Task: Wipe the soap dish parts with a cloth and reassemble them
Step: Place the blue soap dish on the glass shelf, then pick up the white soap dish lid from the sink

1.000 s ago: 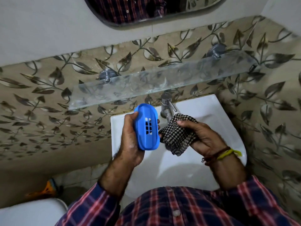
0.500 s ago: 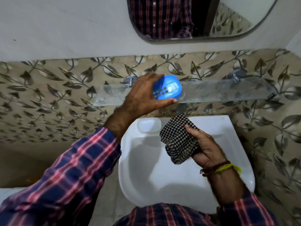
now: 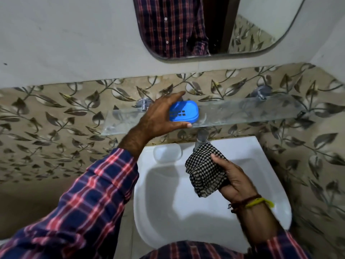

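Observation:
The blue soap dish [image 3: 183,111], with a grid of drain slots in its top, rests on the glass shelf [image 3: 242,111] above the basin. My left hand [image 3: 160,116] reaches up over it, fingers behind and thumb along the front, still gripping it. Lower right, my right hand [image 3: 235,179] holds a bunched black-and-white checked cloth [image 3: 204,173] over the white basin [image 3: 186,212].
A chrome tap [image 3: 200,140] stands at the basin's back edge, partly behind the cloth. A moulded soap recess [image 3: 167,153] sits at the basin's back left. A mirror [image 3: 214,25] hangs above the shelf. Leaf-patterned tiles cover the wall.
My left hand has carried the blue soap dish from in front of the tap up onto the glass shelf. The right hand with the cloth stayed over the basin.

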`<state>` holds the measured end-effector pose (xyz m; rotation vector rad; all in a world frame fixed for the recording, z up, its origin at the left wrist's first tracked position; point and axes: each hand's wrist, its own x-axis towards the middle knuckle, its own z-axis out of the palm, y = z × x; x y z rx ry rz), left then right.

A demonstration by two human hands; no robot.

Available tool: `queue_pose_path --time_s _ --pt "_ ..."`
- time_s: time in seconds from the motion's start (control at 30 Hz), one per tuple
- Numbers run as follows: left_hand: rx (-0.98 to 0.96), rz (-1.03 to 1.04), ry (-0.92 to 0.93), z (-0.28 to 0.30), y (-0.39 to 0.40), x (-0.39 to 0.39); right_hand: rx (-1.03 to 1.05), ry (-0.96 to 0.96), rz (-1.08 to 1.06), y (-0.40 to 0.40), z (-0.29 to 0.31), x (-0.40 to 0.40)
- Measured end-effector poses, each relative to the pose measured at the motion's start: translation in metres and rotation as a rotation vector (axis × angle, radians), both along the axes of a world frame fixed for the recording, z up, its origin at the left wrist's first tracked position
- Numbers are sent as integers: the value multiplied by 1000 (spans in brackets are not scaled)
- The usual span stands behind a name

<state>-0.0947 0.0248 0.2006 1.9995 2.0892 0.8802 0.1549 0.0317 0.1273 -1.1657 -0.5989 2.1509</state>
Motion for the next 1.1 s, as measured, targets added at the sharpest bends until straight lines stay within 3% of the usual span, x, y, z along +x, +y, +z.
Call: queue_pose_path --time_s 0.13,0.2,0.27,0.33,0.53,0.77,0.9,1.1 --pt "298 195 205 -14 -22 13 -9 -38 -30 -2 0 -3" --pt "534 200 253 -38 -41 25 -16 -45 -50 -5 -3 -1" --pt "635 143 288 -72 -60 39 -11 -48 -58 -7 -7 1" --pt "546 118 252 -105 -71 44 -4 -60 -63 -10 -9 4" --pt "19 285 -67 -169 -69 19 23 -143 -69 -18 -13 11" --pt "-378 355 -350 -199 -51 -21 51 -183 -111 -19 -23 30" --pt "-356 368 -426 -209 -42 -32 66 -184 -136 -19 -21 35" --pt "-130 200 -257 -205 -55 -13 74 -192 -184 -17 -24 42"
